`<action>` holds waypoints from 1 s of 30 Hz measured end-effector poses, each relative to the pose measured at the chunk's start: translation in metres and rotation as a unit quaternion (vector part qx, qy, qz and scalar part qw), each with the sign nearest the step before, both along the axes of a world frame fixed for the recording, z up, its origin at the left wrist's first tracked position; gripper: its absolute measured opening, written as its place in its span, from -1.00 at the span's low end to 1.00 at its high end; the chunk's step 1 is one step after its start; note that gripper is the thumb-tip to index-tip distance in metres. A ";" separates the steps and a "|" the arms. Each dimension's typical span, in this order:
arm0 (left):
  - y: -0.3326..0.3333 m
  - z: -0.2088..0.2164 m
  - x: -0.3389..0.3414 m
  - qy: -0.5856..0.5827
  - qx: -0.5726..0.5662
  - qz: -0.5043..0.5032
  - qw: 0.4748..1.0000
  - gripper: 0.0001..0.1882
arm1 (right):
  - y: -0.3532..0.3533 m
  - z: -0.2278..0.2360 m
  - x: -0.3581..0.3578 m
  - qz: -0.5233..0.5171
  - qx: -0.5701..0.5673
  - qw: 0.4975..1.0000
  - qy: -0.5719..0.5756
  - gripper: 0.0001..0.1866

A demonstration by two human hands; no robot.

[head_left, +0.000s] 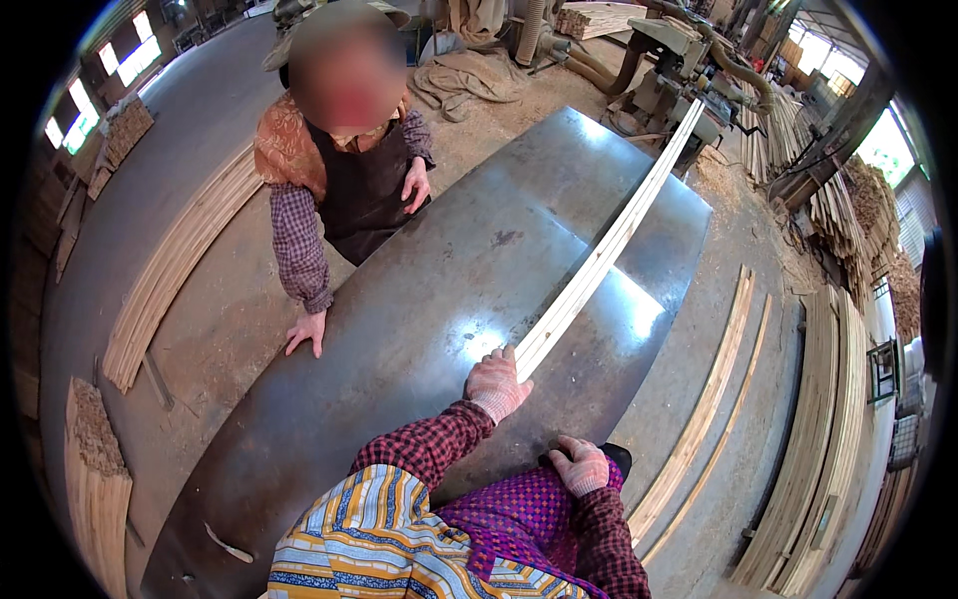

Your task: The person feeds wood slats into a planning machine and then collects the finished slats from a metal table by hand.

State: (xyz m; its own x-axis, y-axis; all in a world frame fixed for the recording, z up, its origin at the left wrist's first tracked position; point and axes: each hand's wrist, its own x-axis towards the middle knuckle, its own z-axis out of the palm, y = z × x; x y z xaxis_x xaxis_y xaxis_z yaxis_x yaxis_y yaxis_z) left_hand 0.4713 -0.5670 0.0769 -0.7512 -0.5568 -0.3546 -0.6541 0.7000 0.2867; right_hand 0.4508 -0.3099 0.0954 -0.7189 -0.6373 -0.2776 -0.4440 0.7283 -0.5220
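Note:
My left hand [498, 385], in a thin pinkish work glove with bare fingertips, is closed round the near end of long pale wooden strips [609, 245]. The strips lie side by side, slanting across a dark metal tabletop [429, 290]. Their far end reaches a machine [664, 85] beyond the table. At the near table edge, close to my body, rests my right hand [582, 466], gloved the same way. Its fingers are curled together, with nothing visible in them.
Across the table stands a person in a dark apron [364, 190], one hand [308, 332] on the table edge. Wood stacks lie on the floor at left [185, 260] and right [828, 429]. Loose strips [699, 404] lie right of the table. A small knife-like object [230, 544] sits at the table's near left.

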 end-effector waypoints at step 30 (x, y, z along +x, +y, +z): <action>-0.003 0.005 0.000 0.000 0.038 0.014 0.999 -0.10 | -0.004 0.014 0.000 0.005 0.015 1.000 -0.015 -0.57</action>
State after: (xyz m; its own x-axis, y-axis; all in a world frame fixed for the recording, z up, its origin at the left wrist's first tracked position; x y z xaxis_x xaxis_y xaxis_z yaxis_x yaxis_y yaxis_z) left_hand 0.4715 -0.5699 0.0820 -0.7360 -0.5489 -0.3964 -0.6728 0.6584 0.3375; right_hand 0.4512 -0.3143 0.1092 -0.7041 -0.6352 -0.3174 -0.4353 0.7392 -0.5138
